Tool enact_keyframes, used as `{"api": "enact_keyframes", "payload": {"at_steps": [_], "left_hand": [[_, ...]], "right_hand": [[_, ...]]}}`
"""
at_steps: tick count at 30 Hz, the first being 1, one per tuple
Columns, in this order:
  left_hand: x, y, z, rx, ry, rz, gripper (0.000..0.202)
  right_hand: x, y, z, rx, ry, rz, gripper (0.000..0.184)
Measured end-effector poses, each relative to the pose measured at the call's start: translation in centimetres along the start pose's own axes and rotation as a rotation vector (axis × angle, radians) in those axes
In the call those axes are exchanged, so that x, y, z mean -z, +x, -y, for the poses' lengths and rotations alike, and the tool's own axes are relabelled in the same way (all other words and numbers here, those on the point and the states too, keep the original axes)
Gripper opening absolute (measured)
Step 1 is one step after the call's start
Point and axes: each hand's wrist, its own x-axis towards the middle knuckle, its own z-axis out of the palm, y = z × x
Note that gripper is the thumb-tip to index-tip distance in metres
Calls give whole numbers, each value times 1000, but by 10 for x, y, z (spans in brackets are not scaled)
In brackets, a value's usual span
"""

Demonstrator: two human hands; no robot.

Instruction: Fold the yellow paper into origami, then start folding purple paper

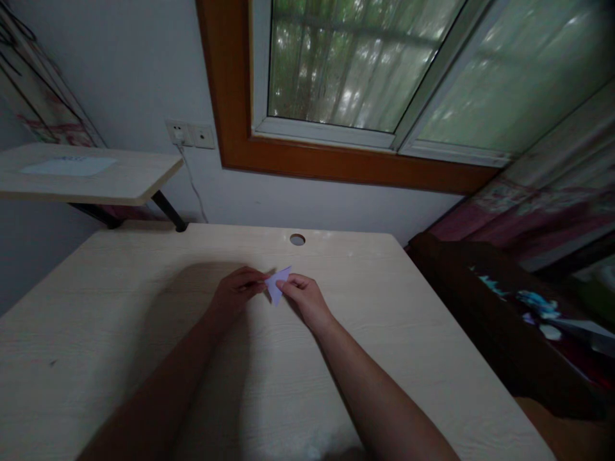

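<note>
Left hand (240,285): grip pinches purple paper (273,288) (roughly triangular)
Right hand (306,297): grip pinches its right side
Desk (384,365): beneath both

Desk (408,333) is showing pale wood grain, its far edge running along the wall. Round hole (298,239) is sitting near that far edge, right of mid-span. Two black posts (169,211) are standing on the far left corner area, carrying a raised pale shelf (148,168). White sheet (70,166) is lying flat on the shelf, marks showing near its far edge. Small dark spot (52,362) is showing near left. Broad shadow (168,307) is falling left of centre.
</note>
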Motion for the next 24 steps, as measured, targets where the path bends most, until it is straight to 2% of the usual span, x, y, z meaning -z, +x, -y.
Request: {"api": "enact_keyframes", "payload": {"at_steps": [5, 10, 13, 18, 24], "left_hand": [[0, 0, -5, 20, -4, -5, 19], [0, -3, -13, 185, -31, 26, 27], [-2, -4, -12, 251, -41, 7, 30], [-4, -3, -7, 261, -1, -4, 26], [-5, -2, -1, 269, -45, 19, 29]], "right_hand": [[-1, 0, 0, -12, 28, -3, 21], [-1, 0, -1, -5, -17, 5, 21], [-3, -1, -2, 10, -65, 21, 21], [-6, -3, -1, 39, -162, 1, 21], [-5, -2, -2, 65, -113, -42, 21]]}}
